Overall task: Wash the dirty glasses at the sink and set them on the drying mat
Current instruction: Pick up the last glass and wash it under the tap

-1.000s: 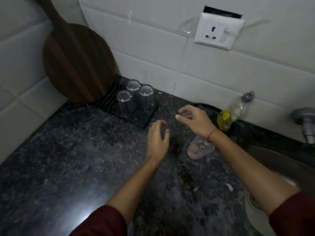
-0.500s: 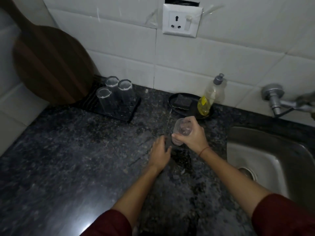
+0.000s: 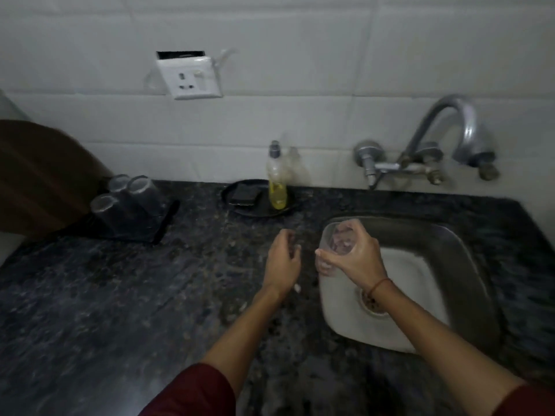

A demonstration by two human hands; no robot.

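Head view: right grip [image 3: 357, 259] curls round glass [image 3: 326, 243], left grip [image 3: 282, 261] loose.

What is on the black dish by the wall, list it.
A dark sponge and a soap bottle with yellow liquid sit on the black dish. The dish surface beneath them is covered; nothing under the sponge can be checked.

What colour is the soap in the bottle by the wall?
Yellow. It fills the bottom part of the clear bottle, as the head view shows.
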